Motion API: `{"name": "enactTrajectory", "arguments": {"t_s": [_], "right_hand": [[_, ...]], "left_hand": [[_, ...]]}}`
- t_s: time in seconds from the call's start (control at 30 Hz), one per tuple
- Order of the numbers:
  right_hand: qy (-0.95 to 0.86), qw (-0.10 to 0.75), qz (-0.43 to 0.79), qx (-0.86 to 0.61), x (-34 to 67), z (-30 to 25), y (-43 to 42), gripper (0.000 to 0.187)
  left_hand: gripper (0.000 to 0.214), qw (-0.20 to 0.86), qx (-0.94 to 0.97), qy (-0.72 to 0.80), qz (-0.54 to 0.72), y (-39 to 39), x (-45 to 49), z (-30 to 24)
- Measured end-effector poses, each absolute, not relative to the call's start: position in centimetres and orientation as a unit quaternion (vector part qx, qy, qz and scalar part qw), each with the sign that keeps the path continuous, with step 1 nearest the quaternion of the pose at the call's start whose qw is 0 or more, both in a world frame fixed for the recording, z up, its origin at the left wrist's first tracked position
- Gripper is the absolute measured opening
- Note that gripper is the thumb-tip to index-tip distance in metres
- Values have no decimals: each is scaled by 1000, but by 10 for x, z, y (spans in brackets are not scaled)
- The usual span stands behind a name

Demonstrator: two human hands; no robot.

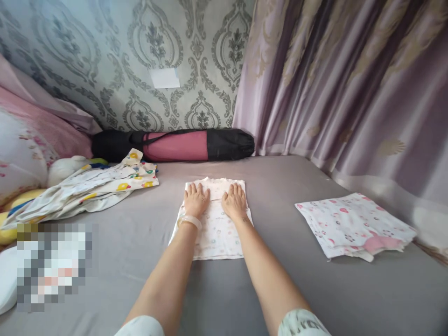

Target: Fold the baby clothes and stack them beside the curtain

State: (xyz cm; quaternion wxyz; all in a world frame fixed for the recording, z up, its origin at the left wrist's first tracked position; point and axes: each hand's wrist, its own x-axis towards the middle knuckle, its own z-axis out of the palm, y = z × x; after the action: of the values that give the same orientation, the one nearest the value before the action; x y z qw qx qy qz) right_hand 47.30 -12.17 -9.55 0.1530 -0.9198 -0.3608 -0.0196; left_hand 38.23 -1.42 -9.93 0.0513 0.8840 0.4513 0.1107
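A pale pink-white printed garment (219, 240) lies folded into a rough rectangle on the grey sheet in front of me. My left hand (196, 199), with a pale bangle (190, 221) at its wrist, rests flat on the upper left part of the cloth. On the upper right part lies my right hand (234, 200), palm down. The fingers of both hands are stretched out and point away from me. Neither hand grips anything. Between them the top layer of cloth shows a crosswise fold edge.
Folded white cloth with pink print (353, 224) lies at the right. Crumpled light clothes (105, 184) lie at the left beside pillows (21, 149). A black and pink long bag (175, 145) lies along the wall. Purple curtains (336, 84) hang at the right. A blurred-out item (58, 268) is at lower left.
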Motion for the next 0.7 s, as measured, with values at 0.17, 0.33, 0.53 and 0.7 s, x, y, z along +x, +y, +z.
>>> {"name": "enactTrajectory", "arguments": {"t_s": [0.17, 0.33, 0.53, 0.7], "right_hand": [[-356, 132, -9, -925, 482, -88, -126, 57], [-454, 118, -43, -882, 503, -91, -138, 51], [-468, 103, -4, -878, 514, -98, -140, 56], [-483, 86, 46, -870, 519, -81, -141, 54]], "left_hand": [[79, 67, 902, 423, 58, 4, 366, -95], [70, 55, 942, 331, 29, 25, 347, -96], [72, 66, 945, 320, 16, 32, 343, -98], [67, 65, 949, 308, -11, 33, 346, -84]]}}
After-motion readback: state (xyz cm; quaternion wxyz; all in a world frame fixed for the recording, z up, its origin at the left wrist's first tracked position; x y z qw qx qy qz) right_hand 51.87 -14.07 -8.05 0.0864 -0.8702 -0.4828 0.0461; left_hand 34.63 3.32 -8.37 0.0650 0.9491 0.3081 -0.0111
